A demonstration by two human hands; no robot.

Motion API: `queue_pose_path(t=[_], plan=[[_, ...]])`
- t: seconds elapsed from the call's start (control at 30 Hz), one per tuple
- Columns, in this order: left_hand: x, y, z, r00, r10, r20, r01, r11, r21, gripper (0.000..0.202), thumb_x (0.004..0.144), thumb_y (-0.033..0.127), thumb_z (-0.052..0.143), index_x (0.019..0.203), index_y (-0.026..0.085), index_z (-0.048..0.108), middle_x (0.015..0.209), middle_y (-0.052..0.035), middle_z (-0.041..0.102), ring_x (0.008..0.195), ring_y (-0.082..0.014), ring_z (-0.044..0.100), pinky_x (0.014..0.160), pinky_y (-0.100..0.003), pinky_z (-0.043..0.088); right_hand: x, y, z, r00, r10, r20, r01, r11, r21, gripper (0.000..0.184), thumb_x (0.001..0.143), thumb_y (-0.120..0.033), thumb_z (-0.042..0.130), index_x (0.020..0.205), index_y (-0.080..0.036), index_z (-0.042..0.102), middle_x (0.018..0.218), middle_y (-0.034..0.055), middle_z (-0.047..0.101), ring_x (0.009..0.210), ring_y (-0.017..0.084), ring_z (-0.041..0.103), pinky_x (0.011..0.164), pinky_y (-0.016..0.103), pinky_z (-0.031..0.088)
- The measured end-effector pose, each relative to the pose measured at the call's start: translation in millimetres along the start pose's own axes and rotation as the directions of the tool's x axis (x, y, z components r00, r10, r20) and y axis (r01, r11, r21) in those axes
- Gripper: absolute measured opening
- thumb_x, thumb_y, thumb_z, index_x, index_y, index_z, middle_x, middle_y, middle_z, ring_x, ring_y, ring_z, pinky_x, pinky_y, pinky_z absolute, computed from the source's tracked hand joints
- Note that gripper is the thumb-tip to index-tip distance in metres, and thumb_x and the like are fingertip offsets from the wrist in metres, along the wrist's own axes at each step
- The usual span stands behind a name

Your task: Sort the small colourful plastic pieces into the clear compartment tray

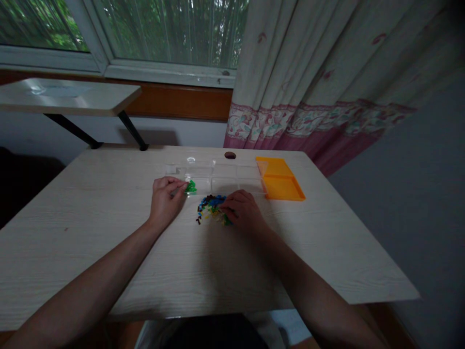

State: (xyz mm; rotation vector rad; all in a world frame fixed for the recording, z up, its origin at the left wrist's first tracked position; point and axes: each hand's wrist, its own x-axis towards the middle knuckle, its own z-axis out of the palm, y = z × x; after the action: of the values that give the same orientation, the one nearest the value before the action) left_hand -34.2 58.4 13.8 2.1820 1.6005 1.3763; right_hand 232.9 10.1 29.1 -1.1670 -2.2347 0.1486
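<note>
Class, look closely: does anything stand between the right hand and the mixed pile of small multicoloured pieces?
Nothing visible: the right hand is at the pile of small multicoloured pieces, and the clear plastic compartmented tray lies beyond them.

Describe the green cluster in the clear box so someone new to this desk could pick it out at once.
On the pale wood-grain desk, find the clear divided box left of the orange tray. In its near-left compartment, beside the left hand, lies the cluster of small green pieces. It is all green, unlike the mixed-colour pile on the desk.
</note>
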Motion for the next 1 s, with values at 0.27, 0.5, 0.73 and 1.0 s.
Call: queue_pose_path(t=[0.27, 0.5, 0.73, 1.0], plan=[[-7, 27, -8.2, 0.94, 0.296, 0.167, -0.284, 0.954, -0.092, 0.021, 0.092, 0.028, 0.059, 0.109, 0.027, 0.071, 0.1, -0.0052, 0.065, 0.101, -0.0212, 0.055, 0.094, -0.042, 0.043, 1, 2, 4, 0.999, 0.023, -0.032, -0.02, 0.995, 0.097, 0.009, 0.084, -0.02, 0.069, 0.089, -0.022, 0.076, 0.091, 0.0062, 0.069, 0.091, 0.02, 0.059, 0.085, 0.036, 0.045], [-13, 42, -6.4, 0.805, 0.488, 0.337, -0.439, 0.872, -0.214, 0.024, 0.092, 0.032, 0.059, 0.113, 0.023, 0.068, 0.101, -0.0062, 0.066, 0.1, -0.0207, 0.055, 0.092, -0.039, 0.045, 1, -1, 10, 0.997, -0.007, -0.071, 0.021, 0.98, 0.2, 0.01, 0.084, -0.021, 0.068, 0.089, -0.023, 0.076, 0.089, 0.0061, 0.069, 0.089, 0.019, 0.061, 0.084, 0.035, 0.048], [-14, 38, -4.1, 0.799, 0.51, 0.318, -0.461, 0.86, -0.221, 0.018, 0.092, 0.032, 0.061, 0.104, 0.023, 0.07, 0.096, -0.0047, 0.067, 0.095, -0.0193, 0.057, 0.091, -0.038, 0.046, 1, -5, 12, 0.998, 0.002, -0.066, 0.015, 0.965, 0.263, 0.009, 0.085, -0.026, 0.069, 0.089, -0.024, 0.076, 0.089, 0.0057, 0.069, 0.09, 0.019, 0.061, 0.084, 0.034, 0.049], [-14, 37, -4.3, 0.807, 0.509, 0.3, -0.461, 0.86, -0.219, 0.014, 0.09, 0.031, 0.063, 0.097, 0.023, 0.071, 0.096, -0.0046, 0.069, 0.096, -0.0192, 0.058, 0.091, -0.038, 0.046, 1, -5, 11, 0.996, -0.02, -0.082, 0.041, 0.964, 0.262, 0.013, 0.088, -0.028, 0.065, 0.091, -0.024, 0.076, 0.09, 0.0063, 0.069, 0.089, 0.018, 0.061, 0.084, 0.035, 0.049]])
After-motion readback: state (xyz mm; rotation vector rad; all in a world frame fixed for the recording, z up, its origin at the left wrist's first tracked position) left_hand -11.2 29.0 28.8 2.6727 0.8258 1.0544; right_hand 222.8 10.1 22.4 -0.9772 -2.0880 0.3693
